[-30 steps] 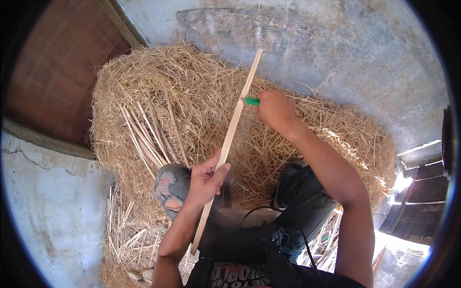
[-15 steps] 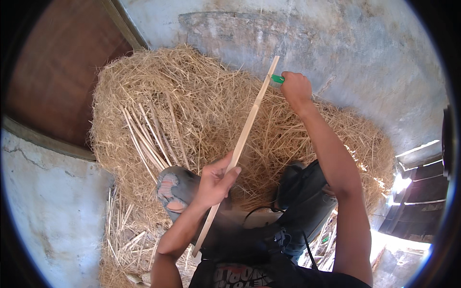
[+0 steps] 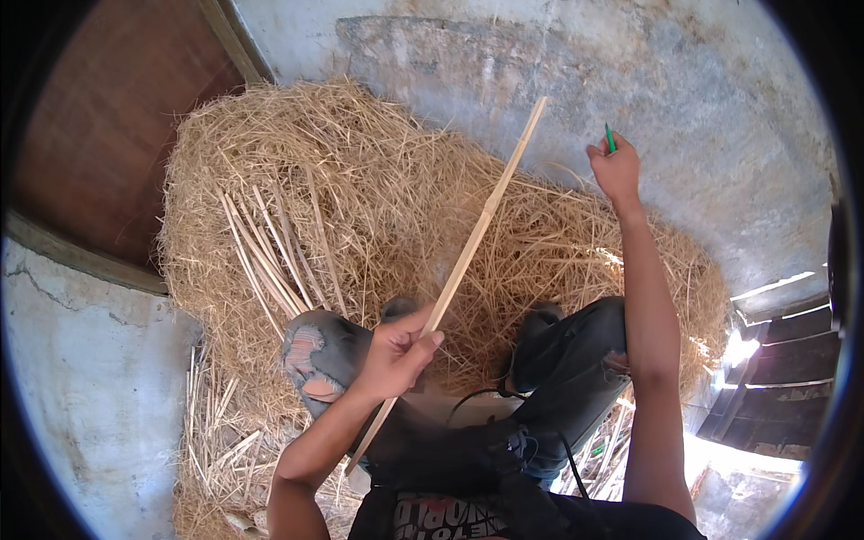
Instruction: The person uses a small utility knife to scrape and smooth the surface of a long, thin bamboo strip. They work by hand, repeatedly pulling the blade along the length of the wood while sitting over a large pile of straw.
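My left hand (image 3: 400,354) is closed around the lower part of a long, pale bamboo strip (image 3: 477,229). The strip slants up to the right, its near end close to my lap and its far end in front of the wall. Out to the right, my right hand (image 3: 617,168) grips a small green tool (image 3: 611,139), seen nearly edge-on. A gap separates this tool from the strip, and its working part cannot be made out.
Shavings (image 3: 378,162) are heaped ahead and around my legs. Several pale strips (image 3: 270,256) lean on the heap by my left knee, and cut pieces (image 3: 229,432) lie lower left. A stained wall (image 3: 630,72) stands behind, with a brown panel (image 3: 108,135) at left.
My right hand has moved right with the green tool, off the strip's upper end, and the tool has turned upright. My left hand has shifted slightly; the strip leans a little more rightward.
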A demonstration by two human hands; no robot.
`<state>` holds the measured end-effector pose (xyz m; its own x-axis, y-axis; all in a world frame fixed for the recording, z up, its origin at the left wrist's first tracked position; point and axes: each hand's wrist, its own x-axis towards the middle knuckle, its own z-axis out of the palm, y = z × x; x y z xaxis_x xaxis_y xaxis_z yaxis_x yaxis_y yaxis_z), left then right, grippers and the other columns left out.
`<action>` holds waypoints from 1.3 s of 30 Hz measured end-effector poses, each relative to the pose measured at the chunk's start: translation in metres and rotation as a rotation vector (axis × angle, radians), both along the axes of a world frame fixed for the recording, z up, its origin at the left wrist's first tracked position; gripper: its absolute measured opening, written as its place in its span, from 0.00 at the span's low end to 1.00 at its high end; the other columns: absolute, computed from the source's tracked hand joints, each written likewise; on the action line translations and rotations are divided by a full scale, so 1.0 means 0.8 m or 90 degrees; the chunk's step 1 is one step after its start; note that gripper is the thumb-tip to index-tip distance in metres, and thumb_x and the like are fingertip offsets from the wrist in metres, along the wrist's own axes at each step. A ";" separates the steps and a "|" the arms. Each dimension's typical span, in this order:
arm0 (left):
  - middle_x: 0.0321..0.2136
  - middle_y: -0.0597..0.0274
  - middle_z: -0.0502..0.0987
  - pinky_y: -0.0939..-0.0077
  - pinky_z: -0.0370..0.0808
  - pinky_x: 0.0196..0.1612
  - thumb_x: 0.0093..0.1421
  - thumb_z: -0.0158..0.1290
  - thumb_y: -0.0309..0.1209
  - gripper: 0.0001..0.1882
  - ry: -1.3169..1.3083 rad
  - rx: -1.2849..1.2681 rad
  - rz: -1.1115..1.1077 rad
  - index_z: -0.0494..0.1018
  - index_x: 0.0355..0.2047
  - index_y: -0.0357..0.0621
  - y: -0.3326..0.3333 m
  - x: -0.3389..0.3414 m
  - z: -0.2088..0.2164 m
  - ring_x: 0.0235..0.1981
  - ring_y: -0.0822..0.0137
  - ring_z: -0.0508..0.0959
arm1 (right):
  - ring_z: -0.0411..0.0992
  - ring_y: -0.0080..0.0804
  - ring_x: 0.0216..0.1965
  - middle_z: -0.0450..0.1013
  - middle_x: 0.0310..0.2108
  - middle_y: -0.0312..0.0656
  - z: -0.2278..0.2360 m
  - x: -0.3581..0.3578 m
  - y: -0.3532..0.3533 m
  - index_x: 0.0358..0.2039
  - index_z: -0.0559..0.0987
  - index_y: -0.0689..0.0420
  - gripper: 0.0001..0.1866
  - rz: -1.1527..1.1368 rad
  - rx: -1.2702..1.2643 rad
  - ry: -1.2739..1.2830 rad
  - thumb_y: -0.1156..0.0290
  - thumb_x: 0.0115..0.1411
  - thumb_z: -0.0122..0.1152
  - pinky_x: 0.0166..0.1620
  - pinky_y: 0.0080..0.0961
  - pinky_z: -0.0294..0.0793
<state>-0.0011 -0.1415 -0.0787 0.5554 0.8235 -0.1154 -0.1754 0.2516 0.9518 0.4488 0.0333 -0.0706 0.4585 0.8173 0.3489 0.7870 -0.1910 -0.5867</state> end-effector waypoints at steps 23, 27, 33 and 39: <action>0.15 0.71 0.68 0.85 0.63 0.18 0.77 0.41 0.42 0.22 0.156 0.007 0.027 0.71 0.61 0.41 0.023 0.012 0.003 0.13 0.81 0.66 | 0.58 0.18 0.17 0.61 0.16 0.26 0.032 -0.227 -0.051 0.32 0.82 0.56 0.22 0.453 -0.299 0.476 0.48 0.65 0.64 0.22 0.23 0.57; 0.11 0.69 0.65 0.85 0.63 0.16 0.77 0.38 0.43 0.22 0.214 0.015 0.025 0.72 0.52 0.36 0.026 0.009 0.011 0.10 0.80 0.63 | 0.64 0.24 0.17 0.67 0.16 0.33 0.035 -0.235 -0.048 0.28 0.82 0.59 0.27 0.441 -0.253 0.267 0.44 0.64 0.63 0.24 0.30 0.62; 0.09 0.69 0.62 0.83 0.58 0.13 0.77 0.38 0.41 0.19 0.174 0.012 0.096 0.70 0.38 0.39 0.032 0.005 -0.001 0.07 0.78 0.59 | 0.63 0.34 0.16 0.66 0.14 0.43 0.030 -0.246 -0.054 0.24 0.80 0.61 0.22 0.450 -0.145 0.165 0.54 0.65 0.63 0.25 0.35 0.63; 0.09 0.68 0.60 0.81 0.55 0.11 0.77 0.38 0.40 0.19 0.125 -0.011 0.130 0.68 0.35 0.40 0.037 0.001 -0.003 0.07 0.76 0.57 | 0.77 0.51 0.24 0.76 0.21 0.51 0.019 -0.259 -0.069 0.25 0.82 0.60 0.08 0.520 -0.117 -0.093 0.69 0.54 0.61 0.32 0.44 0.76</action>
<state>-0.0005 -0.1120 -0.0809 0.3434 0.9132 -0.2196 -0.0371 0.2468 0.9684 0.2419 -0.0222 -0.0551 -0.3400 0.9215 0.1877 0.7846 0.3880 -0.4835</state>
